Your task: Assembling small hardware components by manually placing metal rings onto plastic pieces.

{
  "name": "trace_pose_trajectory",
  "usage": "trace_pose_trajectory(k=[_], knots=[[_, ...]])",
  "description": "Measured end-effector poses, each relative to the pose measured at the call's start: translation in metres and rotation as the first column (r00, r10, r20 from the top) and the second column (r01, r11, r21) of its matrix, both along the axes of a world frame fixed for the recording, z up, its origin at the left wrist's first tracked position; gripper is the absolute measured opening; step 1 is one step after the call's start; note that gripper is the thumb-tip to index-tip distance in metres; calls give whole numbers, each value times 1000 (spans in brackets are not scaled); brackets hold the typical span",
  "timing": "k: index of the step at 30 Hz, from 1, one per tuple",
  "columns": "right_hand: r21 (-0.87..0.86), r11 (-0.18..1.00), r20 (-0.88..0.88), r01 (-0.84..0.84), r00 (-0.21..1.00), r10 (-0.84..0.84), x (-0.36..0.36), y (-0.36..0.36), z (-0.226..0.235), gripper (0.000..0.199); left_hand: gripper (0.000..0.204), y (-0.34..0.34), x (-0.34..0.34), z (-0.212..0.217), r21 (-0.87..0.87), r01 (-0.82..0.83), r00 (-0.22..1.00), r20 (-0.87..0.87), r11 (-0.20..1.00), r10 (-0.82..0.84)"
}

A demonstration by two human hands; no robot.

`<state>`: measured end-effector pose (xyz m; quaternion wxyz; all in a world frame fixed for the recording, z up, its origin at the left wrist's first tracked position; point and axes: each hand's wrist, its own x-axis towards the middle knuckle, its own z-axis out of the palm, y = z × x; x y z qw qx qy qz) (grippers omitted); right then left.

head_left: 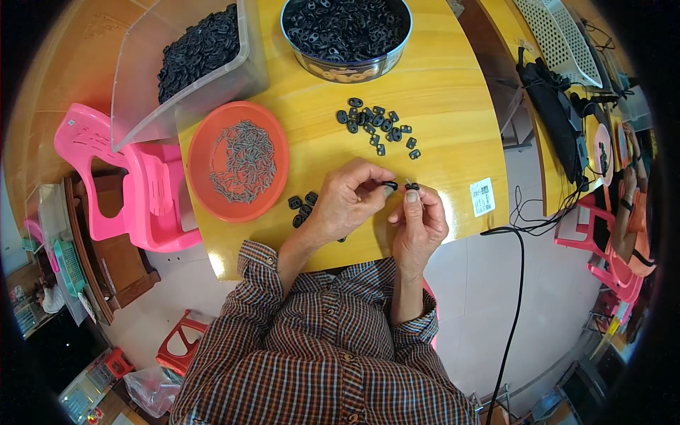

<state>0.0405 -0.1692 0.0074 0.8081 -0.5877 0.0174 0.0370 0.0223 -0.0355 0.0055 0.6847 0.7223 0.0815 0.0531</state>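
The left hand (360, 197) pinches a small black plastic part (389, 185); the right hand (419, 218) pinches another black piece (412, 186), just beside it, above the yellow table (453, 106). Two loose groups, larger (386, 125) and smaller (305, 210), lie there; I cannot tell which are finished. Much seems left: full tin (354, 71), plastic bin (248, 79), spring-like pieces (248, 159) on the orange plate (278, 159).

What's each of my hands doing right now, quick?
Left hand: closed, pinching a black piece at the fingertips.
Right hand: closed, gripping another black piece between thumb and fingers.
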Motion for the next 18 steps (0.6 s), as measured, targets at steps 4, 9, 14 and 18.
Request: trace_pose_trajectory(k=[4, 9, 14, 18], knots=[[31, 999, -17, -18, 1000, 18, 0, 0, 3, 9, 18, -2, 0, 0, -238, -14, 999, -51, 971, 1], [45, 999, -63, 6, 998, -4, 0, 1, 3, 11, 22, 1, 1, -2, -283, 46, 997, 70, 958, -27], [45, 999, -82, -1, 997, 4, 0, -1, 4, 11, 24, 3, 1, -3, -272, 69, 996, 72, 960, -51], [52, 999, -106, 2, 994, 3, 0, -1, 5, 9, 29, 0, 0, 1, -504, 2, 999, -34, 864, -22]])
